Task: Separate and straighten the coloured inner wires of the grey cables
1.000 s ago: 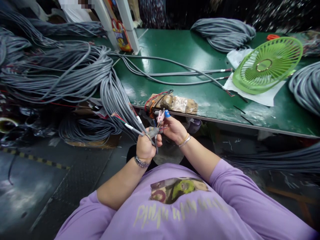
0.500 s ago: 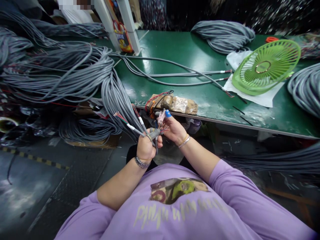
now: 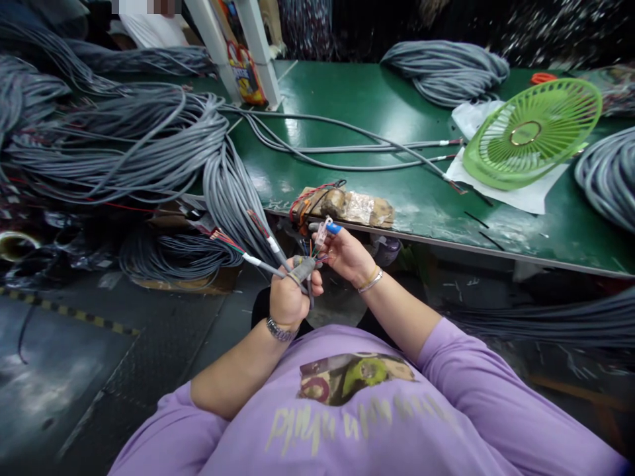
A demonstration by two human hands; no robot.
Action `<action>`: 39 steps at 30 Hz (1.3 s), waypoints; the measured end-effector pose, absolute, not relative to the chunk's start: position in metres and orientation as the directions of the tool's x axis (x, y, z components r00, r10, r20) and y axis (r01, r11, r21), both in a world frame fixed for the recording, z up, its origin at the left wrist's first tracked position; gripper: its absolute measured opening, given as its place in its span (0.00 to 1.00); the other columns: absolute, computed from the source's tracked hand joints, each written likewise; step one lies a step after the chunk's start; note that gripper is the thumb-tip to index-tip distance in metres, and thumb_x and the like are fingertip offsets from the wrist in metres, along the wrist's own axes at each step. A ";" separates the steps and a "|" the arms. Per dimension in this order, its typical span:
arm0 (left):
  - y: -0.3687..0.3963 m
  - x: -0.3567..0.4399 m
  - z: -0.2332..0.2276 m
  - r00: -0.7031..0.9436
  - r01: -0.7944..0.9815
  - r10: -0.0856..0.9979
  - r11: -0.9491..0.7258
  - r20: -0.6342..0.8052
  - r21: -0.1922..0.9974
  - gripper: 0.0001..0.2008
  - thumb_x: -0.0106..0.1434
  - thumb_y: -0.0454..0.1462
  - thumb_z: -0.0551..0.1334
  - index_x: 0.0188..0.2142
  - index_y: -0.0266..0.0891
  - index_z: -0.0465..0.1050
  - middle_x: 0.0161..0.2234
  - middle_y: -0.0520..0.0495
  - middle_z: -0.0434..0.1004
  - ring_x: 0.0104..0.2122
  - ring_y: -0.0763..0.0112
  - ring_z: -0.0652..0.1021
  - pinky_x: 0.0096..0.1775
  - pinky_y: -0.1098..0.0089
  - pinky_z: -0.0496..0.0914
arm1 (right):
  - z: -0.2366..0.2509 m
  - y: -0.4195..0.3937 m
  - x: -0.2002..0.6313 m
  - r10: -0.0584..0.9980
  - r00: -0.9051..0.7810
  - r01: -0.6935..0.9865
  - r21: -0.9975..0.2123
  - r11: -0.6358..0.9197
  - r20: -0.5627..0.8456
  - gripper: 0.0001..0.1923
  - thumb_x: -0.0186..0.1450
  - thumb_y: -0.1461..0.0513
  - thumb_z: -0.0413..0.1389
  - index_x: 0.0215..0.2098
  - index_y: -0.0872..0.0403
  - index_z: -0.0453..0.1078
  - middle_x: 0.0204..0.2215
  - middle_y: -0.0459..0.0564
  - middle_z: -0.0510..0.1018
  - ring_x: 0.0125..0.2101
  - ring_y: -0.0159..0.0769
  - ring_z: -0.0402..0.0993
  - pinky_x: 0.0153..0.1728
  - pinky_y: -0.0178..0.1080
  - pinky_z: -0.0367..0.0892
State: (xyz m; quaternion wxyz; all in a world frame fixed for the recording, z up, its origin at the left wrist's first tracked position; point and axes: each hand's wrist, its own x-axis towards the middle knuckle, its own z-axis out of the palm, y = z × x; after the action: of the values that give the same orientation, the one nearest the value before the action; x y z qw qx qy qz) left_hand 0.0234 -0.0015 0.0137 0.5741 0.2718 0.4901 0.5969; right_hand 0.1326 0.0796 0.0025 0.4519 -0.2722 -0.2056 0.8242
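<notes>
My left hand [image 3: 288, 297] is closed around the end of a grey cable [image 3: 303, 268], with other grey cable ends [image 3: 258, 261] sticking out to the left past its fingers. Thin coloured wires [image 3: 313, 251] fan out of the cable end. My right hand [image 3: 347, 254] pinches those wires; its fingertips wear blue and pale tape [image 3: 333, 228]. Both hands are held in front of my chest, just below the front edge of the green table [image 3: 397, 192].
A big bundle of grey cables [image 3: 149, 145] hangs off the table's left side. A taped brown block with red wires [image 3: 342, 205] sits on the table edge. A green fan grille [image 3: 530, 129] lies on white paper at right. More cable coils [image 3: 444, 66] lie behind.
My hands stay together on the cable end. The right hand's fingers have shifted slightly on the coloured wires. The view has tilted a little.
</notes>
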 end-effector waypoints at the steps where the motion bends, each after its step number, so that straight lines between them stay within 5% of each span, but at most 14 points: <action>1: 0.000 0.024 0.014 -0.193 -0.421 0.952 0.139 -0.238 0.896 0.13 0.50 0.43 0.68 0.25 0.37 0.67 0.16 0.54 0.71 0.12 0.79 0.69 0.15 0.79 0.62 | 0.002 0.080 0.132 0.859 -0.442 -0.633 -0.587 -0.504 -0.260 0.13 0.65 0.54 0.54 0.32 0.55 0.72 0.26 0.46 0.76 0.22 0.26 0.64 0.21 0.29 0.61; 6: 0.005 0.028 0.015 -0.182 -0.432 0.950 0.156 -0.255 0.888 0.14 0.49 0.42 0.68 0.24 0.37 0.66 0.16 0.55 0.71 0.12 0.79 0.69 0.15 0.79 0.62 | -0.001 0.085 0.128 0.876 -0.403 -0.654 -0.587 -0.478 -0.265 0.18 0.61 0.47 0.58 0.29 0.55 0.72 0.22 0.44 0.73 0.21 0.26 0.62 0.22 0.30 0.60; 19: 0.009 0.028 0.003 -0.171 -0.428 0.937 0.208 -0.305 0.880 0.14 0.49 0.43 0.68 0.26 0.37 0.66 0.16 0.55 0.71 0.12 0.79 0.69 0.15 0.78 0.63 | 0.002 0.086 0.122 0.869 -0.376 -0.695 -0.523 -0.493 -0.320 0.15 0.65 0.53 0.56 0.28 0.55 0.72 0.23 0.44 0.75 0.22 0.27 0.64 0.24 0.32 0.59; 27: 0.002 0.025 0.006 -0.178 -0.417 0.942 0.190 -0.285 0.889 0.14 0.49 0.44 0.68 0.26 0.37 0.68 0.16 0.54 0.71 0.12 0.78 0.69 0.15 0.78 0.64 | -0.004 0.082 0.129 0.856 -0.434 -0.692 -0.504 -0.517 -0.281 0.21 0.64 0.44 0.53 0.32 0.53 0.71 0.25 0.44 0.75 0.22 0.27 0.66 0.21 0.31 0.59; 33: -0.014 0.015 -0.006 -0.174 -0.316 0.959 0.162 -0.225 0.935 0.13 0.52 0.44 0.68 0.24 0.37 0.69 0.18 0.53 0.73 0.14 0.78 0.70 0.17 0.77 0.67 | -0.001 0.076 0.154 0.702 -0.643 -0.277 -0.762 -0.586 -0.306 0.28 0.58 0.39 0.55 0.31 0.57 0.73 0.25 0.50 0.76 0.23 0.30 0.70 0.25 0.33 0.66; 39: -0.021 0.011 -0.013 -0.081 -0.166 0.986 0.131 -0.145 0.977 0.14 0.55 0.44 0.67 0.23 0.36 0.70 0.18 0.51 0.73 0.15 0.77 0.72 0.18 0.77 0.67 | 0.011 0.070 0.164 0.759 -0.635 -0.045 -0.975 -0.218 -0.141 0.17 0.50 0.53 0.67 0.25 0.59 0.73 0.20 0.44 0.73 0.20 0.25 0.64 0.23 0.30 0.60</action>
State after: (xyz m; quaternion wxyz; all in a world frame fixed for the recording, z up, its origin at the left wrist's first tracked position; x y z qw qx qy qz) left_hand 0.0106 -0.0208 -0.0135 0.5486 0.3985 0.5141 0.5253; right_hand 0.1639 0.0698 0.0112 0.2824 -0.3202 -0.5578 0.7118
